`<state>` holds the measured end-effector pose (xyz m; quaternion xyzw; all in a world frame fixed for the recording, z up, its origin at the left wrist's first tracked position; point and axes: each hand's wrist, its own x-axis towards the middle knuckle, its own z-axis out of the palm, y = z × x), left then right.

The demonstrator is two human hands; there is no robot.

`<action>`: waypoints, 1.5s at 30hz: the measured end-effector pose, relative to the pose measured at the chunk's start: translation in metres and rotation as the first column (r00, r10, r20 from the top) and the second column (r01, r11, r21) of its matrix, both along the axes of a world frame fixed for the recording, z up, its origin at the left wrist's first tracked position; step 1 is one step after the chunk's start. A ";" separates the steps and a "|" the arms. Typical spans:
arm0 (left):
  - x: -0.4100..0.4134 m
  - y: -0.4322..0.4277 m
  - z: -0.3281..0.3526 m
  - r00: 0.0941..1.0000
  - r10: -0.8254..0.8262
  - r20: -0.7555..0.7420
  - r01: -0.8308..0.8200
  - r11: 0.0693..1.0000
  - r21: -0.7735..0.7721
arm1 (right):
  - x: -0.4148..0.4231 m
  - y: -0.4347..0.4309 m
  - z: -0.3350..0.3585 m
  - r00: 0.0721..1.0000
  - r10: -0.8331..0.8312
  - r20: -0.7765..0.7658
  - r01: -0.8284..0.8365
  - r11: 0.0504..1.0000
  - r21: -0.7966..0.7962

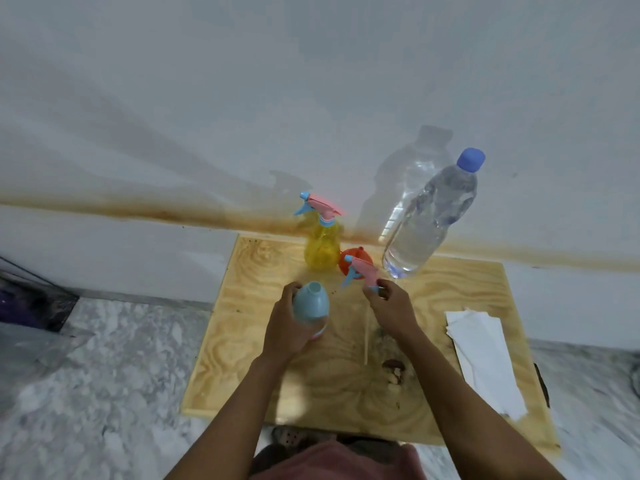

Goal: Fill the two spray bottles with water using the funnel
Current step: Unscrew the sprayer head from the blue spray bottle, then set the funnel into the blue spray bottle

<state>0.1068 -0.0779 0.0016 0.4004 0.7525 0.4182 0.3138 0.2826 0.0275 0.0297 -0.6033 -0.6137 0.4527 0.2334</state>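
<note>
Far left: a dark, blurred object [31,299] lies on the floor against the wall; what it is cannot be told.
Floor: grey-and-white marbled stone [114,375] shows on both sides of the board.
Wall: white [207,98], with a rust-brown stain band [138,211] running across it just above the board's far edge.
Surface: a pale plywood board [249,375] with swirling grain, its far edge against the wall.
Left hand: the left hand [285,327] is wrapped round the blue spray bottle from the left side.
Blue spray bottle: the blue spray bottle [310,303] is held over the middle of the board, its neck open with no head on it.
Yellow spray bottle: the yellow spray bottle [322,244] stands upright at the back of the board, its pink-and-blue trigger head fitted.
Funnel: the orange funnel [348,259] sits on the board between the yellow bottle and the water bottle, partly hidden by the loose spray head.
Spray head: a pink-and-blue spray head [360,271], off its bottle, with its thin dip tube [366,341] hanging down.
Right hand: the right hand [393,306] pinches the spray head at its collar.
Stain: dark brown marks [393,370] on the board below the right wrist.
Water bottle: a clear water bottle [429,216] with clear water inside, blue cap [471,160] on, stands at the back right.
Paper: folded white paper [485,358] lies along the board's right side.
</note>
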 end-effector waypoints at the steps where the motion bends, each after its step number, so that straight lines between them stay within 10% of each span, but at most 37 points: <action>1: 0.002 0.000 -0.003 1.000 0.008 0.008 -0.008 1.000 -0.002 | 0.001 0.000 -0.007 1.000 -0.015 0.014 0.015 0.999 -0.029; 7: 0.008 0.000 -0.012 1.000 0.001 -0.028 0.000 1.000 0.011 | 0.007 0.002 -0.034 0.992 0.011 0.126 0.010 0.985 -0.172; 22: -0.018 0.008 0.008 0.990 -0.126 -0.063 0.124 0.992 -0.031 | 0.000 0.010 -0.046 0.924 -0.101 0.369 0.095 0.995 0.035; 45: -0.017 0.007 0.008 0.993 -0.098 0.059 0.102 0.993 -0.062 | -0.043 0.073 -0.022 0.984 -0.025 0.174 0.000 0.990 0.144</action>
